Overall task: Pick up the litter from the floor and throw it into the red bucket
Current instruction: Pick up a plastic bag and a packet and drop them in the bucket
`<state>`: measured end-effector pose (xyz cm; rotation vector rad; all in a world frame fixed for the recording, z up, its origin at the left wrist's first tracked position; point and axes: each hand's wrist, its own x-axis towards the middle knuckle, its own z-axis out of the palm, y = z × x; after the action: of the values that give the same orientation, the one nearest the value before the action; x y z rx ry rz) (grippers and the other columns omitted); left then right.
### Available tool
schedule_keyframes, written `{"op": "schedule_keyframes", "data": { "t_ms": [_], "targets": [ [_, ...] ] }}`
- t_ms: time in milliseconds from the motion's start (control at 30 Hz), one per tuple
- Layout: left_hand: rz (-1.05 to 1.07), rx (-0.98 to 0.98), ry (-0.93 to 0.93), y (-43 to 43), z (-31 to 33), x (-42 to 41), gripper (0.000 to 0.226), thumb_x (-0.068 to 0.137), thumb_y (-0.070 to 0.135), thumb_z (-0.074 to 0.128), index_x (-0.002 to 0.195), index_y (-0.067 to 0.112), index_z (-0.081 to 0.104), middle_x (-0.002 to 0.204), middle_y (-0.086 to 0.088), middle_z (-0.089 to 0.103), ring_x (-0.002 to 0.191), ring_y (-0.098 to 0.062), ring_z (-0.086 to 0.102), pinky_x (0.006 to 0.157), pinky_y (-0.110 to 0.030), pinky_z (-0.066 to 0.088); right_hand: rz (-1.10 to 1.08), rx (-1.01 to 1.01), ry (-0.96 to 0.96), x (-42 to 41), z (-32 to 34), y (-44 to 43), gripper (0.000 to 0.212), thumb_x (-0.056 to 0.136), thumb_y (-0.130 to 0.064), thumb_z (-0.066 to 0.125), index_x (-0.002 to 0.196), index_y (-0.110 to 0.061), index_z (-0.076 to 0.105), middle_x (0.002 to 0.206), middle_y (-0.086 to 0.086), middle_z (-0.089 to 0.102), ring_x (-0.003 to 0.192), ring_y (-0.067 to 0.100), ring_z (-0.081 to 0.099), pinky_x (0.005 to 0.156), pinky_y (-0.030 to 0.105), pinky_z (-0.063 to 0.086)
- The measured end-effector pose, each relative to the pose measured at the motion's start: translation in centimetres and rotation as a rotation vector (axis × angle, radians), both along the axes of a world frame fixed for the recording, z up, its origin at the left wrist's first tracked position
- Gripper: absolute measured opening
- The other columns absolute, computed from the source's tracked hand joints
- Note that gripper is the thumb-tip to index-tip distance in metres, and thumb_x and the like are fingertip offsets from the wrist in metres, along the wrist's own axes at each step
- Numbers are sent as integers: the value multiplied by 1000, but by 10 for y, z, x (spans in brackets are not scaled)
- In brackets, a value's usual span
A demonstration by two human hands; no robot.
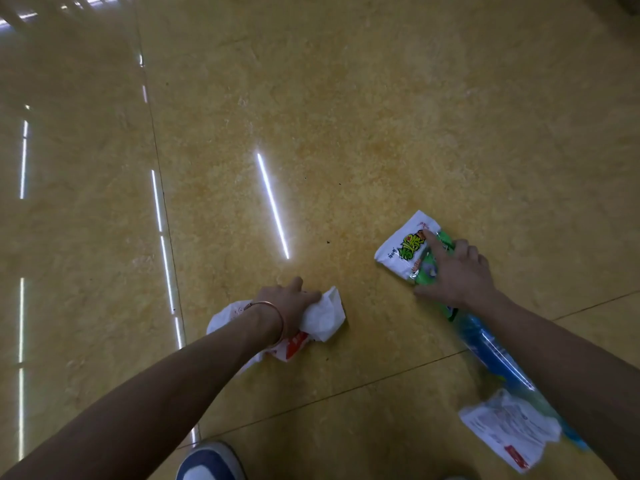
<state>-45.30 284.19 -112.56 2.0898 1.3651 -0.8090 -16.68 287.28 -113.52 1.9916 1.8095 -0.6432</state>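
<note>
left hand (290, 303) clamps white-red wrapper (327, 317) | right hand (459, 273) spread on snack packet (401, 249) — green lettering unreadable

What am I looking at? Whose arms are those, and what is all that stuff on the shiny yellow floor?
There is no machine here, just a person picking up litter. The camera sits on their head and looks down, so you see their own two arms. The left hand, the one with the bracelet, grips a crumpled white bag with red print. The right hand lies on a white and green snack packet, one finger stretched across it; I cannot tell if it holds it yet. Under that arm trail a blue wrapper and a blurry white wrapper. At the bottom is the tip of a shoe. The floor is shiny tile.
</note>
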Motion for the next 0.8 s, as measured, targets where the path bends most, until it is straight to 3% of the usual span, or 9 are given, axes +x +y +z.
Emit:
{"op": "schedule_keyframes", "data": {
  "t_ms": [100,433,633,733,800],
  "targets": [
    [115,29,-51,10,4,-3,50,84,41,55,129,34,35,124,-4,41,101,-29,56,75,-33,42,-38,28,78,-11,3,4,111,71,-59,66,150,-36,-8,139,20,25,127,36,30,106,45,25],
    [150,160,-168,30,19,-17,48,82,32,59,126,28,40,116,-2,44,91,-28,58,72,-33,47,38,52,192,-41,13,10,99,79,-53,61,150,-38,-5,134,19,29,122,35,33,103,43,33],
    [377,351,-525,39,46,-26,40,71,36,60,106,20,52,90,1,47,78,-25,55,65,-31,45,-78,139,349,-46,35,14,94,74,-55,67,148,-44,10,129,13,34,123,30,33,95,38,38],
    [515,409,-648,46,91,-25,43,70,37,60,106,15,53,92,-4,52,79,-24,54,69,-31,44,-165,205,467,-50,77,13,93,74,-56,69,146,-49,11,125,10,35,121,27,33,89,32,34],
    [559,431,-713,47,134,-25,56,63,47,51,108,14,54,94,-4,54,79,-20,51,69,-28,40,-195,236,507,-52,118,11,92,74,-58,68,147,-48,12,122,8,35,120,26,35,89,30,35]
  ]
}}
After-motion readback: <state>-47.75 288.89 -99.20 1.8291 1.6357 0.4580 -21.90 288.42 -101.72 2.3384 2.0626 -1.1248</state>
